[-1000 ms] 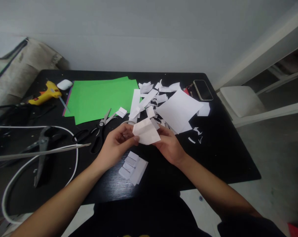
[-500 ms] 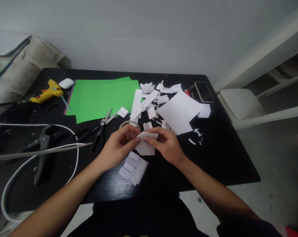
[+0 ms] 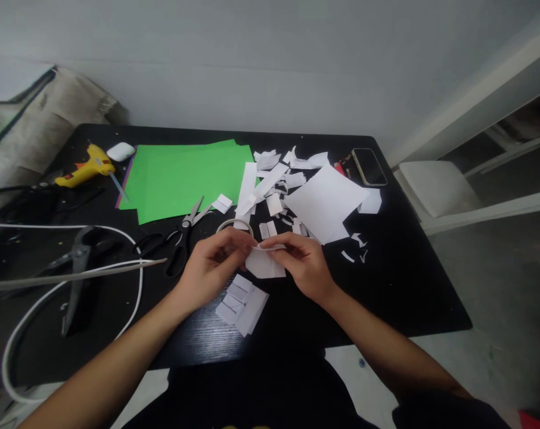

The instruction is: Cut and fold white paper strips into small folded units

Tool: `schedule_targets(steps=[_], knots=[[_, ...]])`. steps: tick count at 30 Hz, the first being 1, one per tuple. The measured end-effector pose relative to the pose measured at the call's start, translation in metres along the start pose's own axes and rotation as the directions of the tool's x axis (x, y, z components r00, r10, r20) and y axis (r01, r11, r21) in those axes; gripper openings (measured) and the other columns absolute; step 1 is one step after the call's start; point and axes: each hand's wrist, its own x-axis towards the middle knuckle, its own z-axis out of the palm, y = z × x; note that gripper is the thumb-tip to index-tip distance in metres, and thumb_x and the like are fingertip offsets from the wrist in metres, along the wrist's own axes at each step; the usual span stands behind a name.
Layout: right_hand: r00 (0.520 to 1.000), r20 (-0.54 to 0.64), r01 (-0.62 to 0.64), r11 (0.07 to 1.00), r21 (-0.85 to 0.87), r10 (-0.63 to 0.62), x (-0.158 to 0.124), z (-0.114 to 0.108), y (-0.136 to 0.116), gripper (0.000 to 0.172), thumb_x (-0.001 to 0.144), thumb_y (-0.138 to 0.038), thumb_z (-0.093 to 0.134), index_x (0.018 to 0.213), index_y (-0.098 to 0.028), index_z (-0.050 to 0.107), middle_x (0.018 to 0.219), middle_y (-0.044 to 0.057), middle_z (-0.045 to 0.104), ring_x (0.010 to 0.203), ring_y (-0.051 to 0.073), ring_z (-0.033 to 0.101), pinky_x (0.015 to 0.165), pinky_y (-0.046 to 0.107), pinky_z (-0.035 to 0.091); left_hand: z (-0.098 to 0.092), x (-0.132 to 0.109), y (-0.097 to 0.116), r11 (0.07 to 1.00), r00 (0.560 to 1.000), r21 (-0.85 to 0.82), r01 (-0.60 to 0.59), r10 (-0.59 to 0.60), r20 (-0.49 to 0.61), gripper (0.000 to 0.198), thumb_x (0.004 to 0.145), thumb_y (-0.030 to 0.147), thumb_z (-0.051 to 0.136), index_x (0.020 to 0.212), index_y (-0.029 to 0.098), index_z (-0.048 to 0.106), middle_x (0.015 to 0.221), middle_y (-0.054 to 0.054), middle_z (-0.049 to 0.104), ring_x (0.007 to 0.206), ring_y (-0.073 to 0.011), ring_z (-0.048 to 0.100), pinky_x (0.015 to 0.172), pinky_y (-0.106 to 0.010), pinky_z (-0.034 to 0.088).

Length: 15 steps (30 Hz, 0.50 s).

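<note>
Both my hands pinch one small folded piece of white paper (image 3: 265, 265) just above the black table (image 3: 386, 286). My left hand (image 3: 214, 265) grips its left edge with closed fingers. My right hand (image 3: 303, 262) pinches its top fold from the right. Right below the hands lies a small stack of folded white paper pieces (image 3: 242, 302). A roll of tape (image 3: 234, 225) sits just beyond my left fingers, and black-handled scissors (image 3: 174, 241) lie to its left.
Green paper sheets (image 3: 185, 176) lie at the back, white scraps and a larger white sheet (image 3: 326, 202) to their right. A phone (image 3: 369, 167), a yellow glue gun (image 3: 82, 170), pliers (image 3: 75, 274) and a white cable (image 3: 64, 286) are also on the table. A white stool (image 3: 435, 185) stands at right.
The white paper, first held up and spread open between my hands, has been lowered and folded smaller. My fingers have closed in over its top edge.
</note>
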Motion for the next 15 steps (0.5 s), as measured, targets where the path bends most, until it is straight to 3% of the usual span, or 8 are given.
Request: schedule_targets(steps=[2, 5, 9, 12, 15], knots=[[0.997, 0.062, -0.053, 0.994, 0.09, 0.048, 0.001, -0.004, 0.001, 0.02, 0.086, -0.022, 0.067, 0.091, -0.031, 0.084, 0.099, 0.001, 0.082, 0.1, 0.025, 0.073, 0.091, 0.042, 0.055, -0.001, 0.001, 0.001, 1.0, 1.0, -0.022, -0.001, 0.001, 0.006, 0.01, 0.095, 0.024, 0.066, 0.094, 0.022, 0.075, 0.081, -0.002, 0.072, 0.066, -0.0141, 0.064, 0.06, -0.026, 0.049], [0.981, 0.15, -0.154, 0.961, 0.228, 0.122, 0.002, -0.007, 0.004, 0.023, 0.088, -0.028, 0.063, 0.096, -0.028, 0.084, 0.103, 0.004, 0.082, 0.101, 0.026, 0.073, 0.092, 0.043, 0.056, -0.003, 0.0, 0.002, 1.0, 1.0, -0.028, 0.0, 0.001, 0.017, 0.013, 0.096, 0.025, 0.063, 0.093, 0.021, 0.076, 0.081, -0.004, 0.073, 0.07, -0.0156, 0.065, 0.062, -0.027, 0.05], [0.991, 0.038, -0.134, 0.981, 0.137, 0.13, 0.003, -0.002, 0.004, 0.011, 0.084, -0.035, 0.08, 0.086, -0.025, 0.08, 0.09, 0.003, 0.079, 0.087, 0.02, 0.072, 0.083, 0.037, 0.058, -0.003, -0.001, -0.001, 0.999, 0.999, 0.027, -0.018, 0.017, 0.045, 0.015, 0.096, 0.025, 0.062, 0.094, 0.019, 0.076, 0.079, -0.003, 0.07, 0.068, -0.0141, 0.061, 0.059, -0.026, 0.046], [0.992, -0.015, -0.122, 0.988, 0.094, 0.124, 0.004, 0.002, 0.004, 0.025, 0.073, -0.035, 0.092, 0.089, -0.024, 0.075, 0.082, 0.0, 0.076, 0.078, 0.017, 0.071, 0.073, 0.031, 0.058, -0.001, -0.002, -0.005, 0.995, 0.997, 0.078, -0.069, 0.065, 0.052, 0.01, 0.096, 0.025, 0.066, 0.094, 0.019, 0.073, 0.075, 0.0, 0.066, 0.064, -0.0121, 0.058, 0.058, -0.024, 0.045], [0.992, -0.003, -0.125, 0.988, 0.093, 0.126, 0.004, 0.003, 0.006, 0.032, 0.074, -0.037, 0.093, 0.097, -0.024, 0.074, 0.078, -0.001, 0.076, 0.07, 0.016, 0.071, 0.068, 0.03, 0.058, 0.002, -0.003, -0.009, 0.988, 0.994, 0.105, -0.111, 0.112, 0.002, 0.007, 0.094, 0.023, 0.07, 0.1, 0.019, 0.07, 0.076, 0.002, 0.065, 0.063, -0.0097, 0.057, 0.057, -0.021, 0.045]])
